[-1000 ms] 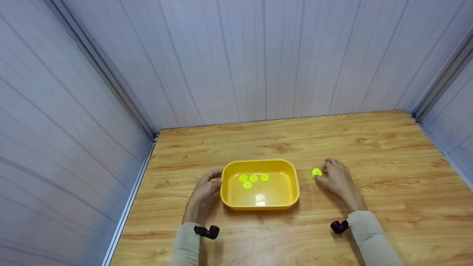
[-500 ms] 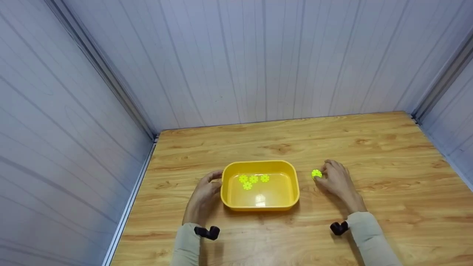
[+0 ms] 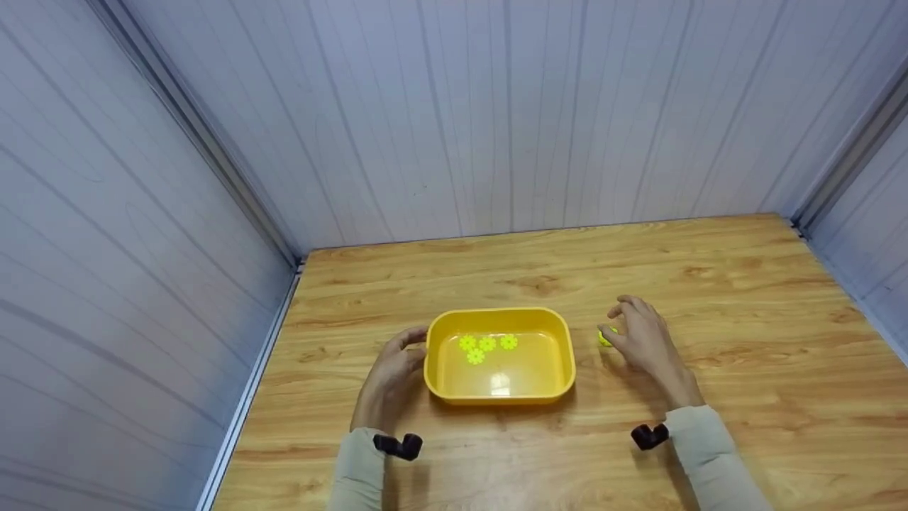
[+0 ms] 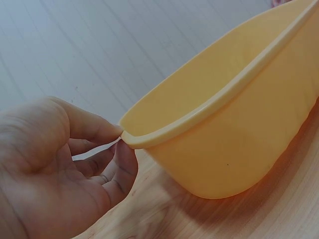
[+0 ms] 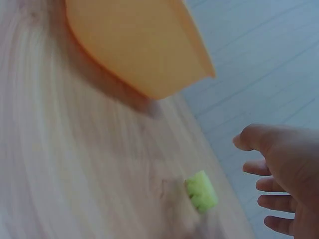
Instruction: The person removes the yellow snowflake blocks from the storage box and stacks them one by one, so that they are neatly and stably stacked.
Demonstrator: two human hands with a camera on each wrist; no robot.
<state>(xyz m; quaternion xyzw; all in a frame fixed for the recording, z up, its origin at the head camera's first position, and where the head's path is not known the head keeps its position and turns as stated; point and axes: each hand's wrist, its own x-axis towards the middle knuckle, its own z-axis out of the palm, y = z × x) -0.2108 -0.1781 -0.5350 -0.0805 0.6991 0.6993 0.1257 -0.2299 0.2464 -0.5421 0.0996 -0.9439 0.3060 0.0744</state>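
Observation:
A yellow plastic basin [image 3: 500,399] stands on the wooden table. Its left rim is pinched between the thumb and fingers of my left hand [image 4: 60,164], as the left wrist view shows. Several flat yellow-green flower-shaped pieces [image 3: 474,356] lie inside on the bottom. To the right of the basin, a small yellow-green stack with a notched edge [image 5: 201,191] rests on the table. My right hand [image 3: 644,339] hovers just over it with fingers spread apart and nothing in them; from the head, the thumb partly covers the stack.
The wood-grain table [image 3: 766,319] spreads around the basin on all sides. Pale panel walls [image 3: 496,128] rise behind it and at both sides. A black wrist camera [image 3: 399,446] juts from each sleeve.
My right hand has let go of the yellow-green stack, its fingers parting and lifting slightly away from it. The left hand and the basin have stayed put.

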